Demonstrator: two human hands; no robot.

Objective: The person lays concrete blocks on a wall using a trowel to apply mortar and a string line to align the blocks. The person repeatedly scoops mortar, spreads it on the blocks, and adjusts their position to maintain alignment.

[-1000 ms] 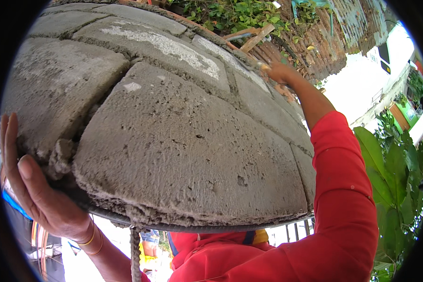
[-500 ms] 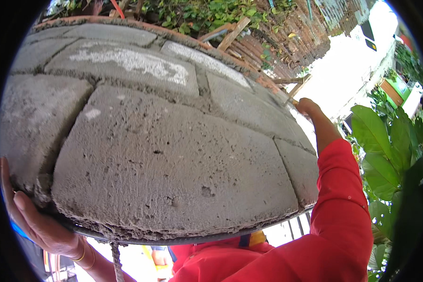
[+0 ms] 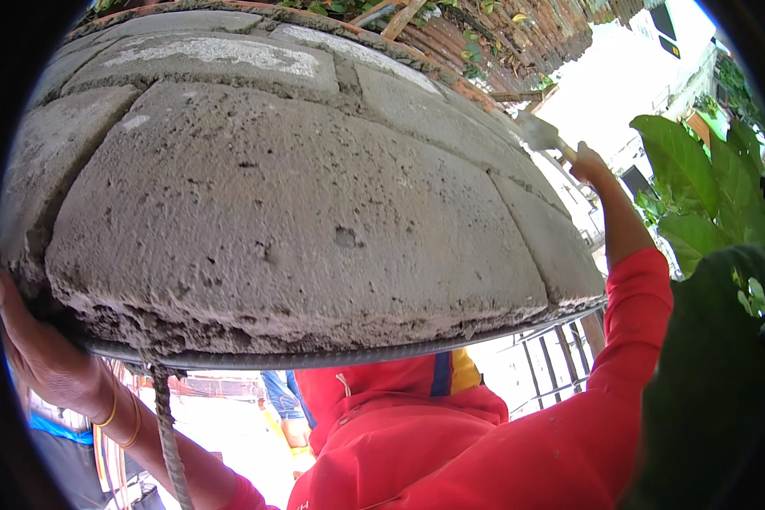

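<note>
A grey concrete block wall (image 3: 297, 212) with rough mortar joints fills the middle of the view. My right hand (image 3: 588, 164) is closed round the pale handle of a trowel (image 3: 538, 133). Its grey, mortar-smeared blade lies close to the far right edge of the wall; whether it touches is unclear. At the lower left, my left hand (image 3: 49, 361) rests by the wall's near left corner, fingers stretched along the blocks and partly hidden at the dark rim. A ribbed steel bar (image 3: 357, 359) runs along the wall's near edge.
Another ribbed bar (image 3: 168, 433) hangs down beside my left forearm. Large green leaves (image 3: 688, 178) stand close on the right. Rusty corrugated sheets (image 3: 501, 42) and wooden pieces lie beyond the wall. A dark railing (image 3: 548, 361) shows below right.
My right hand has moved outward to the right, and the trowel blade has come into sight. The wall sits higher in view, showing more of its near underside. My left hand stays by the corner.
</note>
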